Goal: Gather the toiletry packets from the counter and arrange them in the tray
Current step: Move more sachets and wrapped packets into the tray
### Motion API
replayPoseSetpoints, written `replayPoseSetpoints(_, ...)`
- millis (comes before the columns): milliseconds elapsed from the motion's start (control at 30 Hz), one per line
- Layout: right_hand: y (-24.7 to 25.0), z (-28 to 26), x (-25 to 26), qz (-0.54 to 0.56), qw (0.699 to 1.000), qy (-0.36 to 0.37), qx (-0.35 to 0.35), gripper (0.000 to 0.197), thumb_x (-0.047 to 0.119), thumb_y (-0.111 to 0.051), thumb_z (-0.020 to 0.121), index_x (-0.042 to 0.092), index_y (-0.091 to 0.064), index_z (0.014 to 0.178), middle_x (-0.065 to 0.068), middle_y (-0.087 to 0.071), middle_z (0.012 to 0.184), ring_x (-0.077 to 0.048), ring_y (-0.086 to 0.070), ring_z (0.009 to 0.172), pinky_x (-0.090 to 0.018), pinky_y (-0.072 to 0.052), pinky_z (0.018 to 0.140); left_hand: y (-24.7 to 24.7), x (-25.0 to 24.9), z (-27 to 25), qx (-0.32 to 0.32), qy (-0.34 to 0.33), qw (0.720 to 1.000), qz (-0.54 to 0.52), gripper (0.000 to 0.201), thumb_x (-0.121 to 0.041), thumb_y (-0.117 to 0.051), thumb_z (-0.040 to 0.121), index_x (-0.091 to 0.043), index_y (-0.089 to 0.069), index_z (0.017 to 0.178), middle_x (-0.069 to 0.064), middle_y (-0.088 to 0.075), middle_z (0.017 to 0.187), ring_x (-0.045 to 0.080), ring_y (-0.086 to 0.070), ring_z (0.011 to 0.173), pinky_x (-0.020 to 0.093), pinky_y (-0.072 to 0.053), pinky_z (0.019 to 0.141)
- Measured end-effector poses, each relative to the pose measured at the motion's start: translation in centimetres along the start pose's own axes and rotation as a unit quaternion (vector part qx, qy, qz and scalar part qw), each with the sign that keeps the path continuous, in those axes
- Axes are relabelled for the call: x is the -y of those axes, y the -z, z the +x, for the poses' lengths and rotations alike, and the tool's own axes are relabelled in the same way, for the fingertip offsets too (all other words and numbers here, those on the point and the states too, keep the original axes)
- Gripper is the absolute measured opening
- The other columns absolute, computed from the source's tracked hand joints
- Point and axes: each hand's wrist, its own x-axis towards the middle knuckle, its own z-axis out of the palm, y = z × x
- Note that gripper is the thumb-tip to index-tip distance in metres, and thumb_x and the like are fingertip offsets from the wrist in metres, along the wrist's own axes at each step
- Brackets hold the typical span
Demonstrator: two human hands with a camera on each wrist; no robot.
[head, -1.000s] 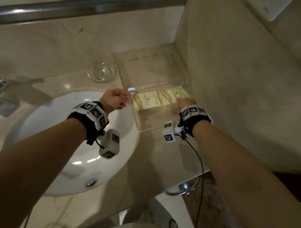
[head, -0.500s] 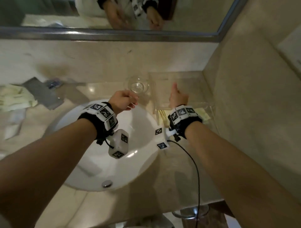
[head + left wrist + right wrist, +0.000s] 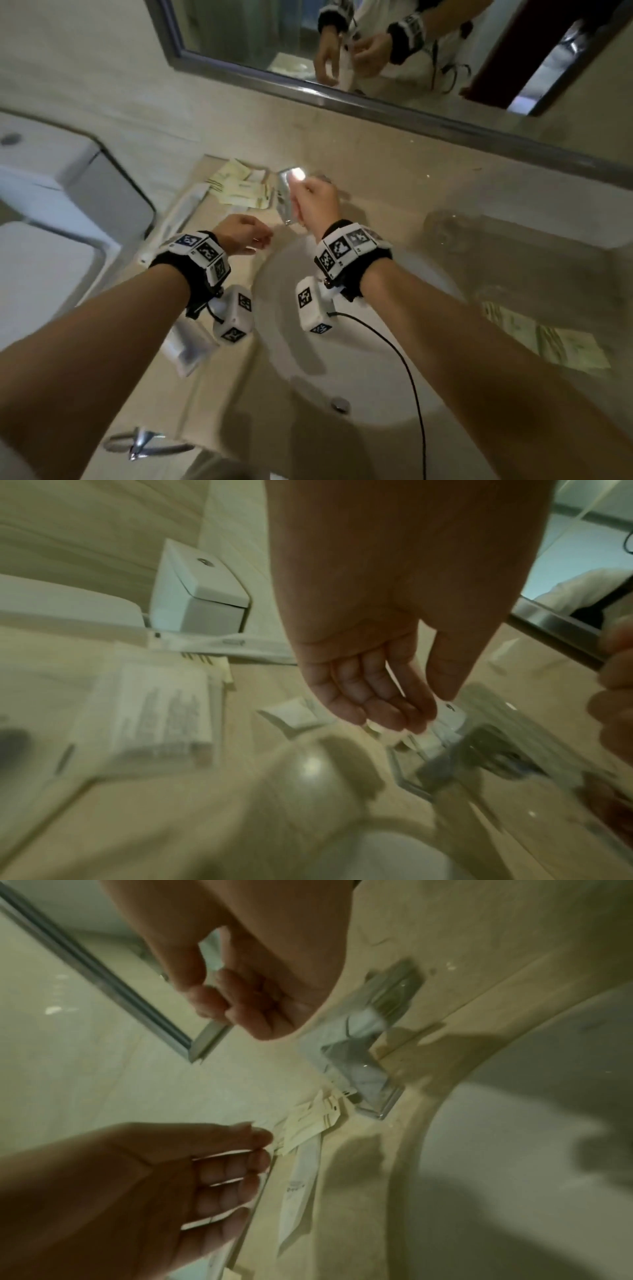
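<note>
1. The counter (image 3: 376, 192) carried the sink basin (image 3: 359, 359).
2. The clear tray (image 3: 565, 274), right of the basin, held two packets (image 3: 555, 346).
3. Loose toiletry packets (image 3: 239, 188) lay at the counter's far left, just beyond both hands.
4. The right hand (image 3: 317, 205) was loosely curled over the faucet (image 3: 286, 197), gripping nothing.
5. The left hand (image 3: 239, 234) hung relaxed, fingers slack, holding nothing.

Loose packets (image 3: 239, 186) are lying on the counter (image 3: 394, 178) behind the sink (image 3: 359, 359), left of the faucet (image 3: 286, 198). Two packets (image 3: 548, 342) are sitting in the tray (image 3: 582, 260) right of the sink.
</note>
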Motion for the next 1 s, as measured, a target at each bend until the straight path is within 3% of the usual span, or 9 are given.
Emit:
replayPoseSetpoints(100,-5.0,1.9,-0.5,-0.062,0.996,-0.013,0.069,0.032,0.030,-0.053,0.092,0.017,-0.052,0.062,-0.001,-0.051,0.052,-0.010,-0.046,0.044,-0.028,-0.043,0.056,4.7,1.7,1.7,-0.014,0.017,1.000,-0.010,0.017,-0.012,-0.054,0.090,-0.013,-0.055,0.072,0.003,-0.058,0.073,0.013,-0.052,0.064,0.022,-0.041,0.063)
replayPoseSetpoints(200,-9.2,4.3,-1.9,-0.201,0.969,-0.028,0.138,0.017,0.031,-0.054,0.091,0.015,-0.059,0.093,-0.006,-0.065,0.085,-0.020,-0.058,0.077,-0.038,-0.051,0.082,8.9,3.5,3.9,-0.024,0.039,0.999,-0.011,0.019,-0.013,-0.052,0.091,-0.015,-0.054,0.072,0.003,-0.058,0.073,0.015,-0.051,0.065,0.022,-0.041,0.061)
replayPoseSetpoints(367,-12.0,8.3,-4.5,-0.407,0.904,-0.023,0.130,0.047,0.025,-0.055,0.090,0.015,-0.043,0.134,-0.010,-0.043,0.139,-0.027,-0.042,0.128,-0.036,-0.037,0.104,13.2,5.6,7.0,-0.085,-0.005,0.996,-0.035,0.021,-0.006,-0.056,0.086,-0.017,-0.056,0.068,0.008,-0.060,0.075,0.019,-0.054,0.066,0.025,-0.044,0.062)
replayPoseSetpoints(433,-13.1,9.8,-5.3,-0.473,0.870,-0.015,0.136,0.058,0.022,-0.054,0.089,0.017,-0.032,0.142,-0.009,-0.031,0.148,-0.029,-0.028,0.137,-0.039,-0.029,0.112,14.6,6.0,8.5,-0.154,-0.033,0.987,-0.025,0.013,-0.010,-0.059,0.082,-0.019,-0.060,0.073,0.007,-0.063,0.085,0.021,-0.057,0.080,0.031,-0.049,0.077)
replayPoseSetpoints(533,-13.8,10.9,-6.0,-0.526,0.835,-0.032,0.159,0.066,0.020,-0.049,0.091,0.022,-0.015,0.148,-0.008,-0.013,0.155,-0.031,-0.014,0.143,-0.043,-0.017,0.118,15.3,5.6,10.4,-0.183,-0.060,0.981,0.020,0.014,-0.012,-0.057,0.083,-0.014,-0.065,0.094,0.002,-0.062,0.093,0.018,-0.057,0.090,0.028,-0.046,0.088)
replayPoseSetpoints(667,-13.5,11.4,-6.2,-0.554,0.817,-0.061,0.145,0.059,0.014,-0.046,0.091,0.020,-0.022,0.145,-0.011,-0.024,0.150,-0.032,-0.027,0.136,-0.044,-0.027,0.110,15.0,4.4,12.9,-0.171,-0.085,0.980,0.048,0.024,-0.010,-0.059,0.081,-0.007,-0.063,0.104,0.013,-0.065,0.112,0.028,-0.060,0.104,0.027,-0.045,0.087)
replayPoseSetpoints(767,-12.9,11.5,-5.8,-0.517,0.845,-0.072,0.117,0.044,0.013,-0.040,0.094,0.018,-0.036,0.138,-0.011,-0.043,0.141,-0.031,-0.042,0.128,-0.042,-0.039,0.102,14.1,3.4,15.1,-0.148,-0.077,0.981,0.100,0.031,-0.013,-0.057,0.083,-0.007,-0.059,0.114,0.015,-0.061,0.121,0.030,-0.057,0.112,0.024,-0.041,0.087)
replayPoseSetpoints(867,-12.8,11.5,-4.7,-0.422,0.902,-0.073,0.062,0.043,0.021,-0.041,0.095,0.016,-0.037,0.138,-0.011,-0.053,0.134,-0.031,-0.052,0.121,-0.042,-0.044,0.099,13.5,2.8,17.4,-0.110,-0.060,0.976,0.177,0.048,-0.020,-0.064,0.080,-0.009,-0.049,0.124,0.017,-0.054,0.130,0.033,-0.052,0.120,0.035,-0.043,0.101)
replayPoseSetpoints(1000,-12.6,11.5,-3.0,-0.280,0.958,-0.066,0.001,0.042,0.023,-0.049,0.091,0.011,-0.046,0.131,-0.009,-0.060,0.124,-0.027,-0.057,0.114,-0.032,-0.045,0.096,12.1,2.4,19.0,-0.073,-0.045,0.948,0.306,0.071,-0.038,-0.067,0.076,-0.019,-0.033,0.135,0.014,-0.042,0.137,0.035,-0.042,0.126,0.043,-0.038,0.104)
